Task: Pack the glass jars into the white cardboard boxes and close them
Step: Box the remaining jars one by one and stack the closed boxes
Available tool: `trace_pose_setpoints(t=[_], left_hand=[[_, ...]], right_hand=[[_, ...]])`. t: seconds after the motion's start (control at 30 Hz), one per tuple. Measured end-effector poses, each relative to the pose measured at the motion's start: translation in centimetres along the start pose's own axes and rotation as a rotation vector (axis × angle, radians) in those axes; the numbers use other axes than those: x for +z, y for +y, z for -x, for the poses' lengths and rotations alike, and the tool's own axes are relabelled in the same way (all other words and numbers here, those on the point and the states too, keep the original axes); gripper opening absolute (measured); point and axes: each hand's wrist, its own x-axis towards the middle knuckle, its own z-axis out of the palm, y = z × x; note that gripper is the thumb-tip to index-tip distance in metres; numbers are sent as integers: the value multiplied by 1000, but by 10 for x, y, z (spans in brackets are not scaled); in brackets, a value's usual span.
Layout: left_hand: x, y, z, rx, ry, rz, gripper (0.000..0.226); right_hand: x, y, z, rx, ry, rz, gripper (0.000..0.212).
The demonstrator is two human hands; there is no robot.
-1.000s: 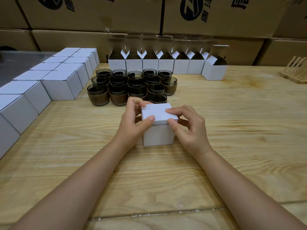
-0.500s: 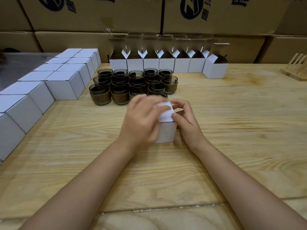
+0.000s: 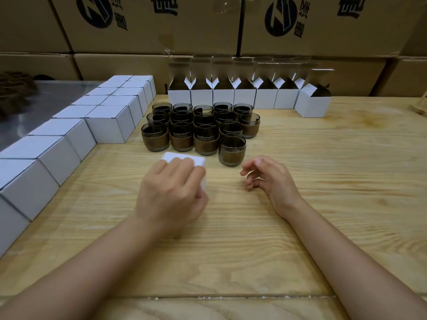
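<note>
My left hand (image 3: 171, 192) grips a closed white box (image 3: 184, 158) from above, and most of the box is hidden under it. My right hand (image 3: 270, 176) hovers just right of the box with its fingers loosely curled and nothing in it. Several dark glass jars (image 3: 203, 128) with brown bands stand in a cluster just beyond my hands; the nearest jar (image 3: 231, 150) is close to my right fingertips. Behind the jars stands a row of open white boxes (image 3: 245, 98) with their flaps up.
Closed white boxes (image 3: 69, 135) line the left side of the wooden table (image 3: 323, 181) in a double row. Large brown cartons (image 3: 208, 24) are stacked along the back. A wooden rack edge shows at the far right (image 3: 418, 109).
My right hand let go of the closed box and drew off to the right. My left hand covered the box from above and carried it left, away from the table's middle.
</note>
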Motion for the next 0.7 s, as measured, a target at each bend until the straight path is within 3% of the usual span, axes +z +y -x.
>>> trace_pose_setpoints(t=[0.13, 0.23, 0.47, 0.7], left_hand=[[-8, -50, 32, -84, -13, -142, 9], [-4, -86, 48, -244, -46, -241, 8], [18, -139, 51, -653, -213, -78, 9], [43, -169, 44, -721, -242, -36, 13]], right_hand=[[0, 0, 0, -4, -9, 12, 21], [1, 0, 0, -7, -28, 27, 19], [-1, 2, 0, -10, -64, 46, 18], [0, 4, -2, -3, -76, 57, 16]])
